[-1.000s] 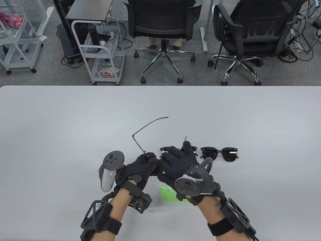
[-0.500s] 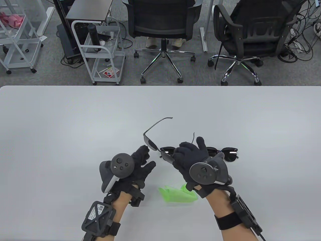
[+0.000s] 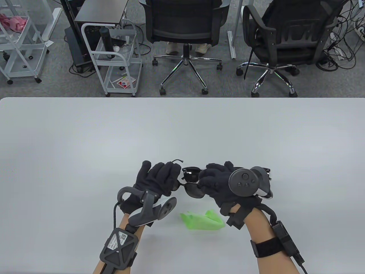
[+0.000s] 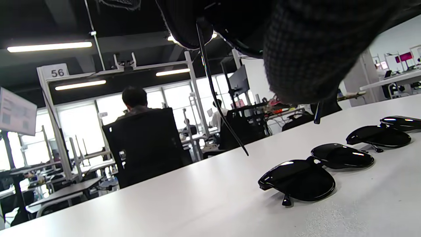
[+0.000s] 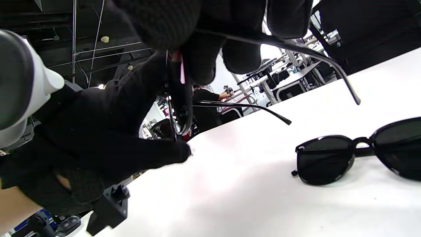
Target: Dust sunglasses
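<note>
A thin-framed pair of sunglasses (image 3: 195, 191) is held low over the table between both gloved hands. My left hand (image 3: 171, 181) curls over its left end, and my right hand (image 3: 204, 179) grips its right end. One dark lens shows between the hands. In the right wrist view the frame (image 5: 179, 98) stands on edge between the fingers, with its temple arms (image 5: 245, 107) pointing away. One temple arm (image 4: 213, 95) hangs down in the left wrist view. A crumpled green cloth (image 3: 202, 221) lies on the table just nearer than the hands.
Two other black sunglasses lie on the white table (image 3: 85, 142). One pair (image 3: 190, 173) is just behind the hands. The other pair (image 3: 267, 170) is mostly hidden by the right tracker. Office chairs and a white cart stand beyond the far edge.
My left hand turned palm down and closed over the left end of the held sunglasses. The glasses came down lower, and their raised temple arm no longer sticks up.
</note>
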Tool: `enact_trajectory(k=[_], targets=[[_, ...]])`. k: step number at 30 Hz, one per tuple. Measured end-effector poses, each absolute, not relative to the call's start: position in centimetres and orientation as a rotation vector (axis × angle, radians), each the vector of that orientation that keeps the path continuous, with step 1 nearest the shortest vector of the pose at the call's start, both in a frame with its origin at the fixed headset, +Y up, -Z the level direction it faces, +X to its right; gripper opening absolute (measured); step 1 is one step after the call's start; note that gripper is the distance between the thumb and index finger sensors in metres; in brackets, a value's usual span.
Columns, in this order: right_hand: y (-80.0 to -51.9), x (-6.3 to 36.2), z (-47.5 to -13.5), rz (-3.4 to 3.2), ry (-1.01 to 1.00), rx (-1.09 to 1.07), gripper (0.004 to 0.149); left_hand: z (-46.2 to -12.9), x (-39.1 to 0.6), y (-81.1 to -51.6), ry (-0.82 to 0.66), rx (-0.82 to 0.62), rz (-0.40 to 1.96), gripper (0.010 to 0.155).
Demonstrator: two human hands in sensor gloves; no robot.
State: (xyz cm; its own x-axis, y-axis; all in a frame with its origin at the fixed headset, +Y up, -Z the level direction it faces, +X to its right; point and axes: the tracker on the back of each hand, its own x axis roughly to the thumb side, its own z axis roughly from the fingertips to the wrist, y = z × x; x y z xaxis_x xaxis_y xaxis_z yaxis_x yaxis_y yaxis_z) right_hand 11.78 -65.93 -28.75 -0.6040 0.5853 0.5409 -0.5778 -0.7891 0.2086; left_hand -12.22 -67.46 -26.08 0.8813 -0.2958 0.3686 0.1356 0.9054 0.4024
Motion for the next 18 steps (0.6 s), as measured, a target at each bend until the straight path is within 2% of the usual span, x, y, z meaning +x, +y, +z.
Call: enact_trajectory(k=[4,10,13,15,17,18], targets=[[-65.9,12.2,-28.9,2.340,-0.001,0.773,0.040,-26.0,-12.0,-67.4,-0.466,0.379,-0.249,0.094],[-65.6,12.6,-28.9,2.323,-0.013,0.774,0.040,-25.7,-11.8,-67.0,-0.482,0.420,-0.251,0.097],[-65.5,12.5,-28.8,2.328,-0.038,0.765,0.040,-25.6,-11.8,-66.7,-0.476,0.438,-0.291,0.092],[-65.2,12.5,-28.5,2.338,-0.134,0.729,0.044,-25.7,-11.8,-66.5,-0.456,0.447,-0.284,0.092],[-63.9,12.2,-27.4,2.432,-0.393,0.723,0.057,-26.1,-12.2,-66.6,-0.394,0.443,-0.299,0.092],[-63.3,11.9,-26.8,2.480,-0.492,0.745,0.057,-26.3,-12.5,-66.6,-0.381,0.442,-0.297,0.092]])
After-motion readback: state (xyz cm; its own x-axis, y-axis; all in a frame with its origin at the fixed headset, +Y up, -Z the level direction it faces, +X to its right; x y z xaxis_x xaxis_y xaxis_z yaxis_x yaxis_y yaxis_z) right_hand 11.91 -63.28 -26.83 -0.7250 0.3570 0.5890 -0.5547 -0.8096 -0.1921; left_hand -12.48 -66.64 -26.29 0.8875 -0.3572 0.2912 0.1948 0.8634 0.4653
